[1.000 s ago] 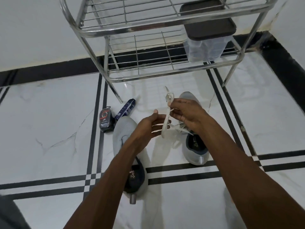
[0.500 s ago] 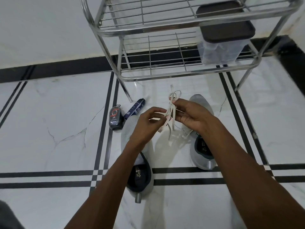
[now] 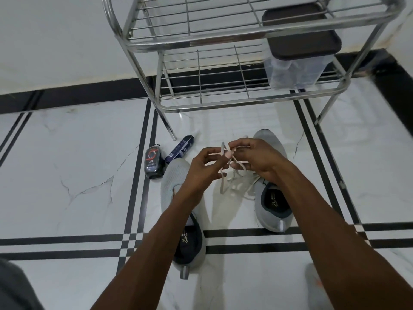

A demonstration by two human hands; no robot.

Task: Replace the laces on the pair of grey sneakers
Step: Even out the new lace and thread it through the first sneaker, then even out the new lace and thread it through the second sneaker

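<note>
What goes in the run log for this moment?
hands: left, right both pinch lace | lace: bundled, mid-air | sneakers: on floor, apart

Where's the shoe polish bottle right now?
In the head view, the shoe polish bottle lies on the floor left of the left sneaker's toe, beside a blue tube.

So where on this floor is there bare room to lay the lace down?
Bare tile lies left of the shoe polish, past the black stripes, and right of the right sneaker. It is crowded between the left sneaker and right sneaker, under both hands and the lace.
</note>
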